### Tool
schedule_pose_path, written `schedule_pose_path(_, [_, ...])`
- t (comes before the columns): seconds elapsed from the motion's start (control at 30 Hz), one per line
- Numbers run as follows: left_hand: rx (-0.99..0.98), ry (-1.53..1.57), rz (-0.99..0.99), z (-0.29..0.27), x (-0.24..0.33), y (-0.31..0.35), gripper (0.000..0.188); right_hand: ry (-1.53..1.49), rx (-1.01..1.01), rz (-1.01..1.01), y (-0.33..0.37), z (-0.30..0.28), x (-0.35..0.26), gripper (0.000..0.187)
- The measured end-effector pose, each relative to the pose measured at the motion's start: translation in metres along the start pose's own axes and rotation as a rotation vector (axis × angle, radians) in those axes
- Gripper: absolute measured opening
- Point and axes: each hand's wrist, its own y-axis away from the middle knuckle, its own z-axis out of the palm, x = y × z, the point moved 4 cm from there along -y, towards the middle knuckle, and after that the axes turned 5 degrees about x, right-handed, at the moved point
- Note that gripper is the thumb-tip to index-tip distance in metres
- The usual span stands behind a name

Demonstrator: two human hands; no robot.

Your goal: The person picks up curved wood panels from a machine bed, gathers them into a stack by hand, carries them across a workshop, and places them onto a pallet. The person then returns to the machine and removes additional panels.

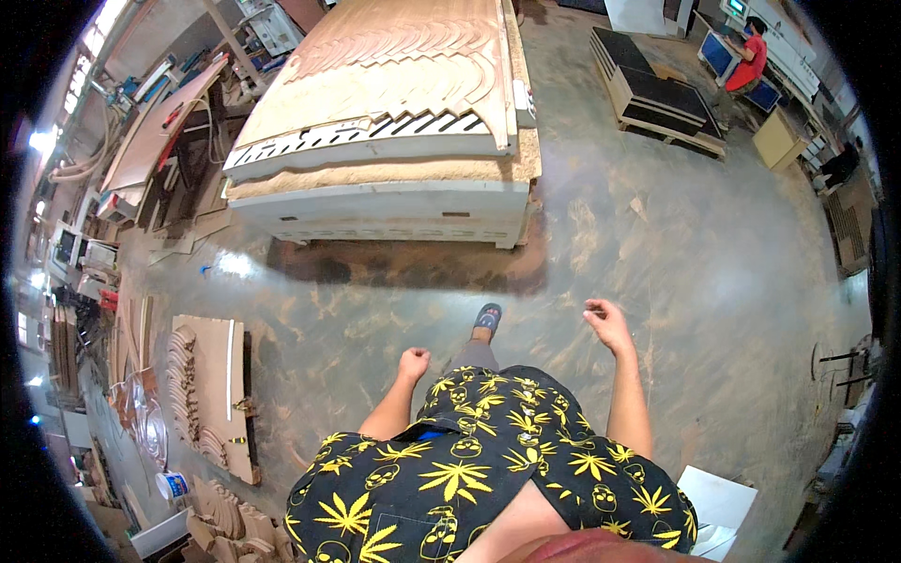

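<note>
My left hand [414, 363] hangs in front of my body with its fingers curled closed and no object visible in it. Farther right, my right hand [610, 325] is loosely bent, thumb and fingers apart, holding nothing. Neither hand touches anything. Ahead stands a large white machine table [375, 208], dusted with sawdust. On its slotted top lies a wooden sheet [366, 28] cut into many curved pieces [413, 70]. One sandaled foot [487, 319] is forward on the floor.
To the left, a board [208, 375] carries stacked curved wooden pieces [182, 375]; more pieces [225, 516] and a white tub [173, 485] are nearer. Dark panels [648, 84] lie on a pallet at far right. A person in red [748, 66] sits beyond. White sheets [715, 507] lie lower right.
</note>
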Motion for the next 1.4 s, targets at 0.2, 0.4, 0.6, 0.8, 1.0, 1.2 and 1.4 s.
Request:
schedule_pose_path(0.2, [0.229,0.104,0.407,0.004,0.254,-0.106,0.023,0.189,0.013,0.183,-0.059,-0.051,-0.010,0.043])
schedule_pose_path(0.4, [0.424,0.111,0.925,-0.019,0.516,-0.216,0.018,0.207,0.308,0.231,-0.112,-0.144,-0.041,0.043])
schedule_pose_path(0.6, [0.520,0.048,0.898,0.003,0.679,-0.287,0.021,0.351,0.364,0.362,-0.176,-0.252,-0.061,0.045])
schedule_pose_path(0.8, [0.624,-0.178,0.608,0.019,0.724,-0.335,0.028,0.446,0.318,0.294,-0.285,-0.350,-0.081,0.044])
schedule_pose_path(1.0, [0.690,-0.314,0.323,0.019,0.754,-0.339,0.030,0.645,0.220,0.069,-0.428,-0.406,-0.124,0.039])
schedule_pose_path(1.2, [0.733,-0.377,0.122,0.021,0.759,-0.373,0.030,0.599,0.079,-0.219,-0.564,-0.381,-0.210,0.038])
schedule_pose_path(1.4, [0.807,-0.276,0.156,0.025,0.756,-0.386,0.026,0.707,-0.161,-0.249,-0.687,-0.322,-0.277,0.037])
